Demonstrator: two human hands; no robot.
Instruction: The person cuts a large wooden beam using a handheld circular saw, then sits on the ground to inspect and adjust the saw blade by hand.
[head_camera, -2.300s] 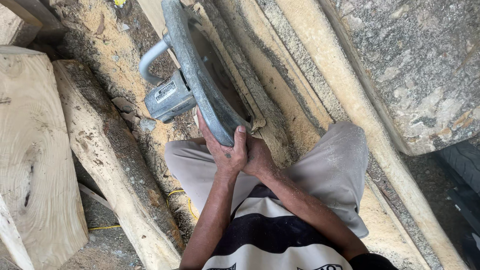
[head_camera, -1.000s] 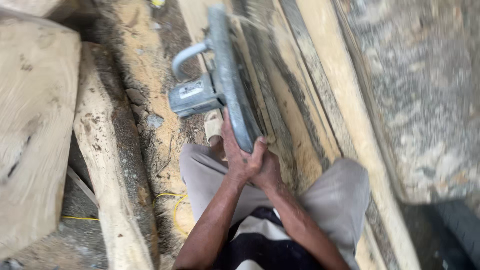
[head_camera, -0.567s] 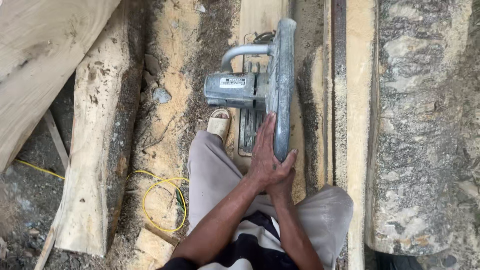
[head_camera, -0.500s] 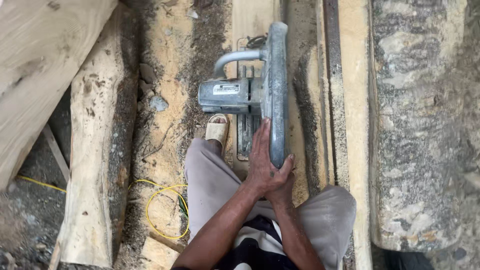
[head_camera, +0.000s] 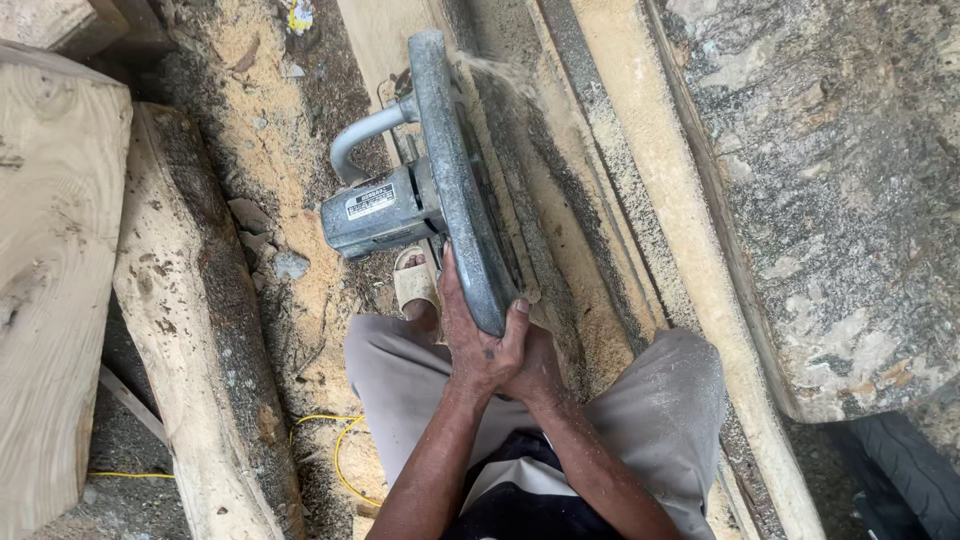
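Note:
A large grey circular saw (head_camera: 440, 190) stands on edge over a long sawdust-covered plank (head_camera: 560, 230), throwing dust from its far end. My left hand (head_camera: 478, 335) wraps the near rim of the saw's blade guard. My right hand (head_camera: 540, 365) sits just behind it, mostly hidden by the left hand, at the saw's near end. The saw's motor housing (head_camera: 375, 212) and a curved grey handle (head_camera: 360, 135) stick out to the left.
Rough timber slabs (head_camera: 190, 330) lie at the left, a big bark-covered log (head_camera: 840, 190) at the right. My sandalled foot (head_camera: 415, 285) rests below the motor. A yellow cord (head_camera: 335, 450) runs over the sawdust-strewn ground.
The view has swung and tilted several times while both hands stayed on the saw's near end. Sawdust now sprays from the saw's far end.

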